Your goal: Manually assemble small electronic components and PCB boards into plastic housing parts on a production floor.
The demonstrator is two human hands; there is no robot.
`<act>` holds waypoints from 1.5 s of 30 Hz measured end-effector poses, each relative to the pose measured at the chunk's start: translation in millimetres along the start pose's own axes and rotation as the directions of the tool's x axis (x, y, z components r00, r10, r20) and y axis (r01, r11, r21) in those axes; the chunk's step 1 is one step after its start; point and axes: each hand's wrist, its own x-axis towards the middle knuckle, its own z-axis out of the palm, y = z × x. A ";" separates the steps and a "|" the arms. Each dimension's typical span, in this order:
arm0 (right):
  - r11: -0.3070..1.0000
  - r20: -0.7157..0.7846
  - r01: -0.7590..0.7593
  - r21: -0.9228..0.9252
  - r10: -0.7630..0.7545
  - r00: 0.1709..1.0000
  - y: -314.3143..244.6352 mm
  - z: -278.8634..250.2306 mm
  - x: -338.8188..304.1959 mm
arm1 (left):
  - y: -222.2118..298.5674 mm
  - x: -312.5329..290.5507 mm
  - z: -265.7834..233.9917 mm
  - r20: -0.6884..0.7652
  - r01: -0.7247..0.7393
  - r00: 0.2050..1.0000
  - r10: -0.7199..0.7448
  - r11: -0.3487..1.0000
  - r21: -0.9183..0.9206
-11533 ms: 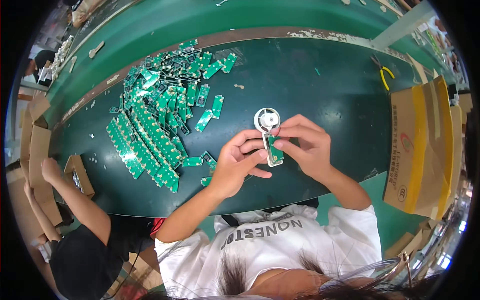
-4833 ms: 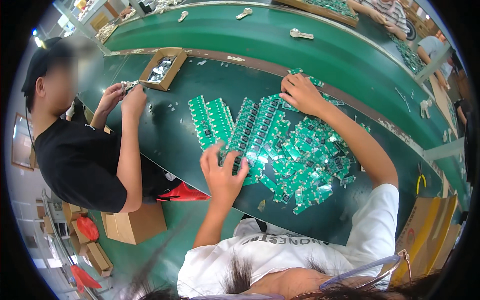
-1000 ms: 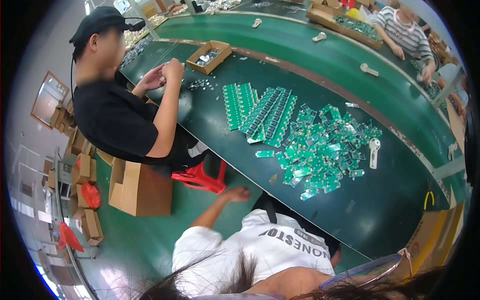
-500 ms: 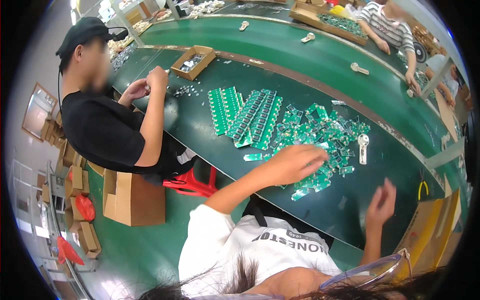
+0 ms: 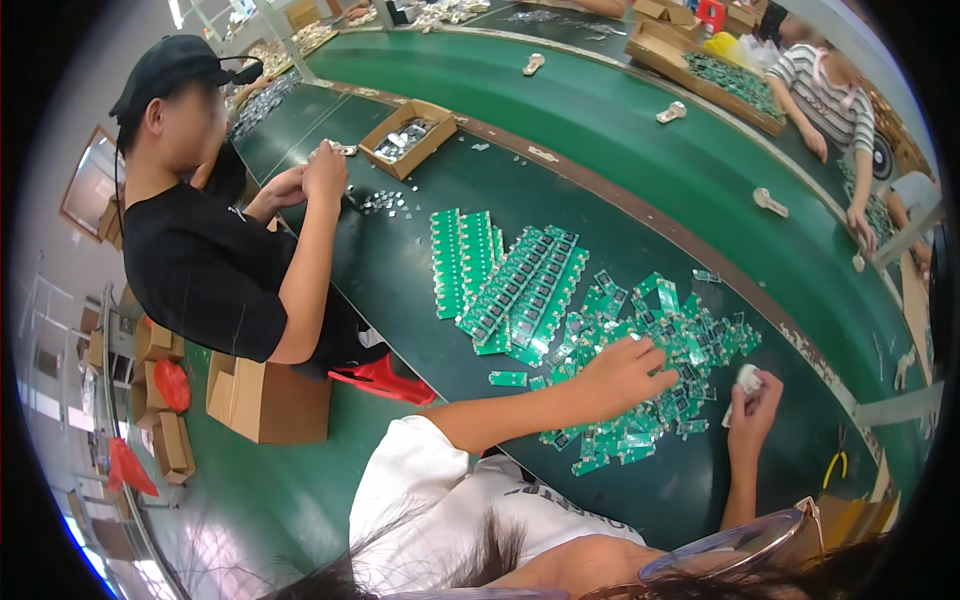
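My left hand point(image 5: 622, 382) is over a heap of small green circuit boards point(image 5: 690, 335). Its fingers are bent and drawn together at the heap's near side; what sits between them is hidden. To the right of the heap, my right hand point(image 5: 756, 408) grips a white plastic housing point(image 5: 747, 380) between thumb and fingers, just off the dark green table point(image 5: 390, 265). Larger, unseparated circuit board panels point(image 5: 520, 290) lie stacked left of the heap, some bearing rows of black parts. One loose small board point(image 5: 508, 379) rests near the table's front edge.
A green conveyor belt point(image 5: 600, 140) carrying several white housings curves behind the table. At left, a co-worker in black point(image 5: 215, 260) handles small parts beside a cardboard box point(image 5: 410, 140). Yellow-handled pliers point(image 5: 836, 462) lie at right. Another person in stripes point(image 5: 825, 95) works across the belt.
My right hand has closed on the white housing that lay on the table and lifted it slightly. My left hand has stayed over the heap, its fingers now more bent. The view has shifted slightly.
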 end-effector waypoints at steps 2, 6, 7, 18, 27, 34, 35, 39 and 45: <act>0.921 -0.110 0.056 0.385 -0.015 0.994 -1.5 6.3 1.0 | -3.2 1.2 -3.8 -0.013 0.007 1.000 -0.008 0.998 -0.069; 0.892 -0.225 0.081 0.444 0.024 0.974 18.7 0.9 0.3 | -4.7 5.8 -2.4 -0.037 0.080 0.996 -0.087 0.984 -0.157; 0.890 -0.209 0.073 0.450 0.025 0.978 3.8 2.8 0.0 | -6.2 5.2 -1.5 -0.081 0.082 0.992 -0.097 0.981 -0.176; 0.690 0.101 -0.043 0.722 -0.044 0.994 -61.2 23.4 -2.8 | 10.9 2.0 -3.9 -0.010 0.064 0.996 -0.089 0.791 -0.609; 0.730 0.214 -0.004 0.683 -0.195 0.957 -96.3 69.3 8.7 | 18.7 4.3 -2.3 -0.135 0.160 0.956 -0.260 0.850 -0.502; 0.651 -0.090 0.477 0.590 -0.534 0.841 -61.2 79.9 0.1 | 23.7 5.0 -1.2 -0.216 0.230 0.937 -0.273 0.951 -0.207; 0.625 -0.101 0.548 0.557 -0.604 0.791 -64.3 81.5 2.2 | 23.0 4.3 -1.2 -0.209 0.230 0.939 -0.273 0.951 -0.207; 0.636 -0.030 0.541 0.550 -0.633 0.774 -63.3 81.7 0.5 | 13.7 4.7 1.8 -0.137 0.265 0.946 -0.293 0.945 -0.194; 0.643 -0.009 0.589 0.489 -0.672 0.741 -55.7 82.1 -0.2 | 13.6 6.7 -0.2 -0.216 0.238 0.946 -0.243 0.970 -0.053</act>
